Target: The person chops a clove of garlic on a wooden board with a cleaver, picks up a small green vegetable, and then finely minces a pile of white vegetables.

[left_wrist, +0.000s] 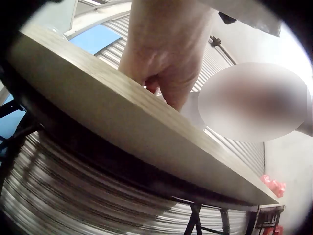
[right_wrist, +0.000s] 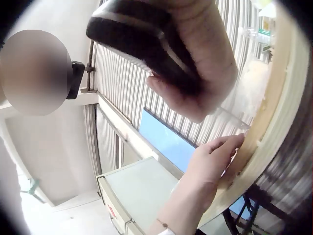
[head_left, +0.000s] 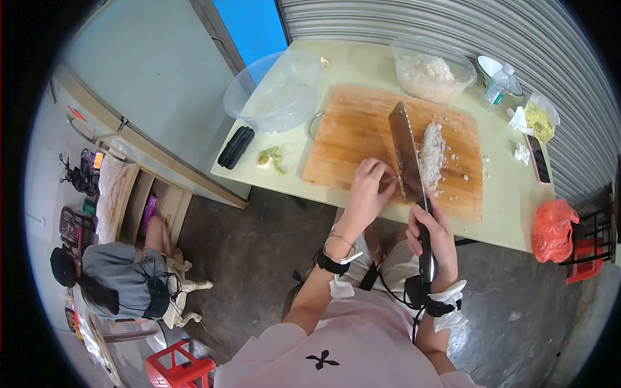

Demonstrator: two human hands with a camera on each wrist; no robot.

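Grasping the black handle [head_left: 424, 242] of a cleaver [head_left: 406, 145] with right hand [head_left: 443, 239], curled firmly round it. Bending left hand [head_left: 369, 193] in close to the blade's left side; cannot tell whether touching steel or pinching a scrap. Carrying the blade forward from right fingers and past left fingertips, above a wooden cutting board [head_left: 352, 129]. Just right of the blade, beyond right fingers: long pile [head_left: 431, 157] of finely chopped white food, among loose bits. Farther out, past the board: clear tub [head_left: 468, 79] of white food, next to a bottle [head_left: 498, 90]. Well right of right fingers: phone [head_left: 538, 160], then red bag [head_left: 554, 231]. Left of left fingers, off the board: green scraps [head_left: 275, 158], then black object [head_left: 236, 147]; beyond these, clear bowl [head_left: 278, 107]. Far left, well apart: seated person [head_left: 123, 275].
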